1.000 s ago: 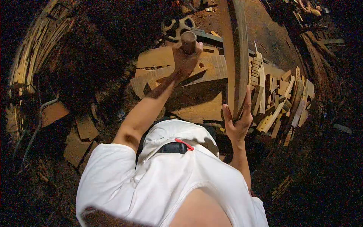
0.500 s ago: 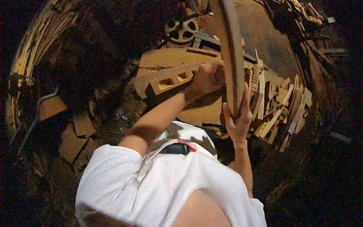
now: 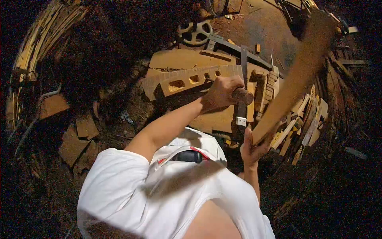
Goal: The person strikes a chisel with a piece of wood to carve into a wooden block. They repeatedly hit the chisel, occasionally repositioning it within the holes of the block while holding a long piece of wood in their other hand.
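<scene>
My left hand point(image 3: 224, 92) is closed around a round wooden handle point(image 3: 243, 96), whose blunt end points right. The tool's other end is hard to make out near a pale timber point(image 3: 165, 89) with several rectangular holes cut in a row. At the right, my right hand point(image 3: 254, 149) grips the lower end of a long wooden piece point(image 3: 296, 77), blurred by motion, which slants up and to the right. A dark flat bar point(image 3: 244, 59) with a white plate point(image 3: 241, 121) at its near end lies between the two hands.
Many wood offcuts point(image 3: 296, 127) are heaped at the right. Beyond the timber are a spoked wheel point(image 3: 195, 34) and a grey metal beam point(image 3: 227, 46). Long thin strips point(image 3: 34, 55) stand at the far left, and flat boards point(image 3: 85, 125) lie on the ground.
The long wooden piece has swung from nearly upright to a rightward slant, uncovering the dark bar. My left hand has moved slightly right and down; my right hand is a little lower.
</scene>
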`<state>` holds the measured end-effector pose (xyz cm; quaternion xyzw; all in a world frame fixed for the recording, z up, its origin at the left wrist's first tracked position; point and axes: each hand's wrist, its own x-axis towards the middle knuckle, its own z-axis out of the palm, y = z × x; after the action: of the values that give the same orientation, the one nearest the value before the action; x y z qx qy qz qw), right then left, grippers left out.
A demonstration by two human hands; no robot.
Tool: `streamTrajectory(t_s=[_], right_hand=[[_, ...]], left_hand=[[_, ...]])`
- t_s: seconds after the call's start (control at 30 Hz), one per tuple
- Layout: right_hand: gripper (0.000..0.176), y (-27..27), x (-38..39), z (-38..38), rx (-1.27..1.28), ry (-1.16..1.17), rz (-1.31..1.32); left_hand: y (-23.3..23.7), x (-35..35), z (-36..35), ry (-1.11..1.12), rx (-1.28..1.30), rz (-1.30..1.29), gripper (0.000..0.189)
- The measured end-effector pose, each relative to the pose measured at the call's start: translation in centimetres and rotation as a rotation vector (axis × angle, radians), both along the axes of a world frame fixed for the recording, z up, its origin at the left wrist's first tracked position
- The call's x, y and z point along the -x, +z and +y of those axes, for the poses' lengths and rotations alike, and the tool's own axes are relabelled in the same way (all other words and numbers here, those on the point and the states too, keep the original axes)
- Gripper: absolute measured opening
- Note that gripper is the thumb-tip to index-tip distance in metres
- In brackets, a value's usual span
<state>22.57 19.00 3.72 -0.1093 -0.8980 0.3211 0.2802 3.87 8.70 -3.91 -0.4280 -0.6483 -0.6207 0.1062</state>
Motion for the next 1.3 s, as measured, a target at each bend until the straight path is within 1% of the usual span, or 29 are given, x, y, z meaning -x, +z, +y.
streamTrajectory(t_s=[0.07, 0.1, 0.2, 0.23, 0.3, 0.33, 0.37, 0.4, 0.43, 0.5, 0.53, 0.6, 0.63, 0.7, 0.73, 0.8, 0.83, 0.9, 1.07, 1.13, 1.23, 1.3], right_hand=[[0.078, -1.2, -0.2, 0.0, -0.076, 0.074, -0.049], [0.079, -1.6, 0.4, -0.1, 0.232, 0.122, -0.197], [0.081, -1.3, 0.9, -0.1, 0.215, 0.065, -0.172], [0.081, -1.2, 1.2, -0.1, 0.1, 0.086, -0.085], [0.081, -1.1, 0.9, 0.2, 0.112, 0.081, -0.081], [0.081, -1.2, 0.9, 0.1, 0.126, 0.079, -0.081], [0.081, -1.4, 0.9, 0.2, 0.13, 0.076, -0.08], [0.081, -1.4, 1.1, 0.5, 0.059, 0.085, -0.057], [0.08, -1.4, 1.3, 0.7, -0.012, 0.093, -0.031], [0.08, -1.3, 1.1, 0.9, 0.024, 0.087, -0.056], [0.08, -1.3, 1.0, 0.9, 0.057, 0.083, -0.085], [0.08, -1.2, 0.8, 1.0, 0.031, 0.066, -0.081], [0.08, -1.2, 0.7, 1.0, 0.007, 0.049, -0.08], [0.08, -1.3, 0.7, 1.2, 0.032, 0.044, -0.083], [0.08, -1.4, 0.9, 1.2, 0.053, 0.045, -0.079], [0.079, -1.7, 1.0, 1.3, 0.08, 0.037, -0.095], [0.079, -1.8, 0.9, 1.3, 0.103, 0.029, -0.112], [0.079, -1.4, 1.1, 1.2, 0.121, 0.028, -0.114], [0.08, -1.2, 1.1, 1.2, 0.107, 0.02, -0.119], [0.08, -1.4, 0.9, 1.1, 0.207, 0.0, -0.179], [0.08, -1.7, 1.1, 1.3, 0.132, 0.014, -0.141], [0.08, -1.4, 1.2, 1.2, 0.122, 0.025, -0.129]], left_hand=[[0.1, -0.3, -0.3, -0.006, 0.038, -0.017, 0.026], [0.3, -0.2, -0.3, -0.006, 0.074, -0.031, 0.024], [-0.9, -0.1, 0.6, 0.029, 0.064, -0.029, 0.023], [-1.5, -0.1, 0.5, 0.026, 0.065, -0.031, 0.023], [-1.4, 0.6, 0.2, 0.054, -0.039, 0.032, 0.016], [-2.8, 0.9, 0.4, 0.05, -0.037, 0.032, 0.016], [-5.1, 1.3, 0.7, -0.026, -0.212, -0.353, 0.015], [-5.6, 2.0, 0.9, -0.103, -0.387, -0.738, 0.014], [-6.1, 3.2, 0.9, -0.107, -0.384, -0.737, 0.014], [-5.1, 6.0, -0.3, -0.29, -0.745, -0.739, 0.012], [-4.5, 7.1, -0.7, -0.292, -0.744, -0.74, 0.012], [-3.7, 8.8, -1.3, -0.066, -0.786, -0.74, 0.013], [-3.9, 9.6, -1.3, -0.068, -0.783, -0.746, 0.013], [-4.4, 10.5, -1.4, -0.215, -1.006, -0.852, 0.012], [-4.7, 10.6, -1.4, -0.215, -1.004, -0.856, 0.012], [-2.7, 9.6, -1.8, 0.313, -0.292, -0.709, 0.011], [-1.6, 8.6, -2.0, 0.314, -0.29, -0.71, 0.011], [0.3, 6.7, -2.0, 0.385, -0.24, -0.491, 0.009], [-0.3, 6.3, -1.7, 0.381, -0.251, -0.472, 0.013], [-0.4, 6.3, -1.5, 0.398, -0.266, -0.471, 0.015], [-0.4, 6.3, -1.3, 0.382, -0.316, -0.484, 0.017], [-0.1, 6.3, -1.2, 0.491, -0.296, -0.461, 0.019]])
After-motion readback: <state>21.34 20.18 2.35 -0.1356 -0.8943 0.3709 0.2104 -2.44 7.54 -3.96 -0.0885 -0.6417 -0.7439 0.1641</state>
